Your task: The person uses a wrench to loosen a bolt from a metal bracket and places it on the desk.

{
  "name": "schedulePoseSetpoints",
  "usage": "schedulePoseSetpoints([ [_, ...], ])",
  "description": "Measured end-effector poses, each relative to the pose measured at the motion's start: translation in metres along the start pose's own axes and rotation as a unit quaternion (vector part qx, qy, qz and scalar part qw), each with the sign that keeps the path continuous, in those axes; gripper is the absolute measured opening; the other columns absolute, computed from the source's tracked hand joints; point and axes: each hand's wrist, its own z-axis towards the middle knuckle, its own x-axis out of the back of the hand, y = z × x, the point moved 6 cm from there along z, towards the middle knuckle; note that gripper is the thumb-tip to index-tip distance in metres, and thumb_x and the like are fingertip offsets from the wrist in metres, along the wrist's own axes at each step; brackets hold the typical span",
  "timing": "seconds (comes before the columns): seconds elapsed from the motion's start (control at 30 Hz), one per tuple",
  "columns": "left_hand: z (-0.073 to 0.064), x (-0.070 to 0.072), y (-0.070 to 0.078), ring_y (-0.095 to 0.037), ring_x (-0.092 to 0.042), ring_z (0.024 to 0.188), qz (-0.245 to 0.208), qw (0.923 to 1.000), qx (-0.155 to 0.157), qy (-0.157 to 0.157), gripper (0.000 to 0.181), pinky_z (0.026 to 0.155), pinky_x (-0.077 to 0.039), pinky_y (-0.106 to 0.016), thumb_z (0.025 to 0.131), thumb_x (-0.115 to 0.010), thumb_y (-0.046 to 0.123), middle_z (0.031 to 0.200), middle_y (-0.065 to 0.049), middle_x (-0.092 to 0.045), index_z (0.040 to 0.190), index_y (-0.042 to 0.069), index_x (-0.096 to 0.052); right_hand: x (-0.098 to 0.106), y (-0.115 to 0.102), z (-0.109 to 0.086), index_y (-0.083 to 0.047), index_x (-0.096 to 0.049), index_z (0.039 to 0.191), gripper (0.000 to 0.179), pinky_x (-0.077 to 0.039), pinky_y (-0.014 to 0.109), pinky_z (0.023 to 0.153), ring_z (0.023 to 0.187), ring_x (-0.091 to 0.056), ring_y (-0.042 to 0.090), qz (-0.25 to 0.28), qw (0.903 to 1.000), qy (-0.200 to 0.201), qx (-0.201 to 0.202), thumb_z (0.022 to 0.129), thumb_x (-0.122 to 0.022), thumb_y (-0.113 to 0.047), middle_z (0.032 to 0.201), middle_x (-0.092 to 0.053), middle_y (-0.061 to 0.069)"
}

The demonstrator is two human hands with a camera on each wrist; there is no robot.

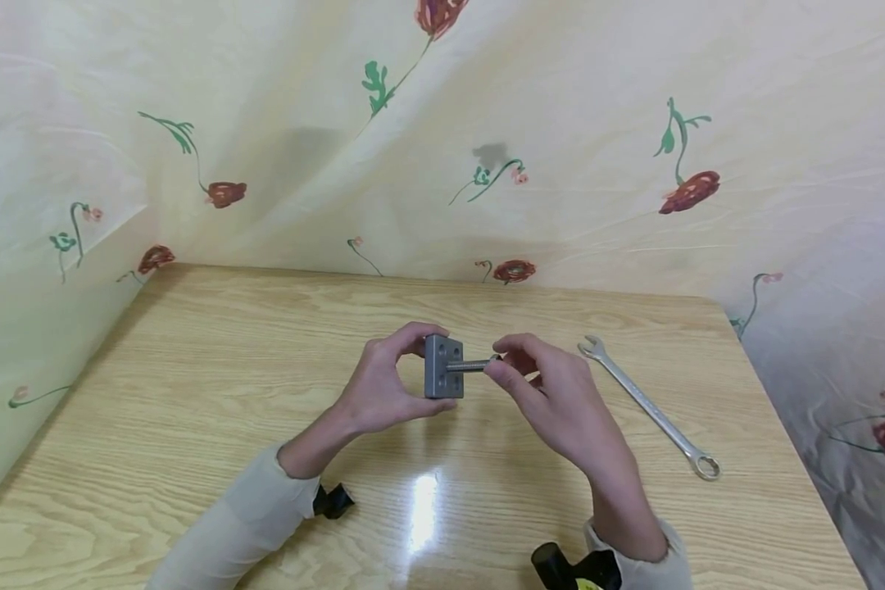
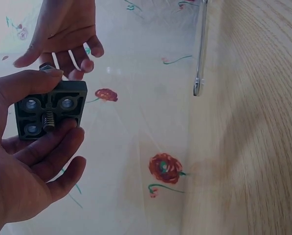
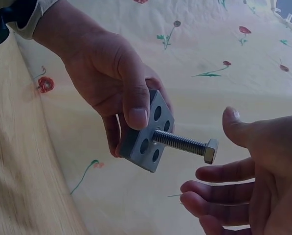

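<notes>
My left hand grips a square grey plate by its edges, thumb on one side and fingers on the other. The plate has several round holes around its middle. A hex bolt passes through the centre, its long threaded shank and head sticking out toward the right. On the plate's ribbed back, the threaded bolt tip pokes out a little, close to the left fingers. Beside the bolt head is my right hand, fingers loosely bent and apart from the head in the right wrist view.
A combination wrench lies at a slant on the wooden table, right of both hands. Flowered cloth hangs behind the table and along its sides. Black wrist devices sit near both sleeves.
</notes>
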Motion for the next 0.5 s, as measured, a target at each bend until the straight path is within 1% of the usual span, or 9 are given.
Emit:
schedulePoseSetpoints([
  [0.17,0.0003,0.0007,-0.0002,-0.018,-0.068,0.091,0.005,1.0,-0.005,0.005,0.071,0.094,-0.053,-0.045,0.06,-0.09,0.012,0.101,-0.009,-0.074,0.123,0.007,-0.057,0.0006,0.0005,-0.0006,-0.013,-0.072,0.093,0.03,-0.047,0.024,0.06,0.071,-0.062,0.01,-0.011,0.9997,0.011,-0.019,0.096,-0.056,-0.039,0.079,-0.071,0.0],
  [0.3,0.0006,0.0011,-0.001,-0.019,-0.069,0.091,0.007,0.9999,-0.007,0.007,0.071,0.094,-0.053,-0.044,0.06,-0.09,0.012,0.103,-0.009,-0.074,0.123,0.005,-0.057,-0.0004,0.0009,-0.0001,-0.014,-0.073,0.082,0.033,-0.043,0.024,0.051,0.061,-0.058,0.008,-0.013,0.9995,0.017,-0.022,0.096,-0.055,-0.039,0.07,-0.068,0.0],
  [0.37,0.0005,0.0012,-0.0006,-0.019,-0.069,0.091,0.009,0.9999,-0.008,0.006,0.071,0.094,-0.052,-0.045,0.061,-0.09,0.013,0.103,-0.009,-0.074,0.123,0.005,-0.057,-0.0008,0.0006,0.0005,-0.014,-0.073,0.084,0.031,-0.043,0.023,0.051,0.061,-0.058,0.008,-0.013,0.9996,0.018,-0.018,0.096,-0.057,-0.037,0.07,-0.068,0.0],
  [0.5,0.0003,0.0012,-0.001,-0.019,-0.069,0.091,0.012,0.9999,-0.008,0.005,0.071,0.094,-0.052,-0.045,0.061,-0.09,0.013,0.103,-0.009,-0.074,0.123,0.006,-0.057,-0.0004,-0.0004,0.0008,-0.012,-0.073,0.09,0.024,-0.047,0.022,0.056,0.064,-0.06,0.008,-0.012,0.9998,0.015,-0.007,0.094,-0.061,-0.033,0.074,-0.07,0.0],
])
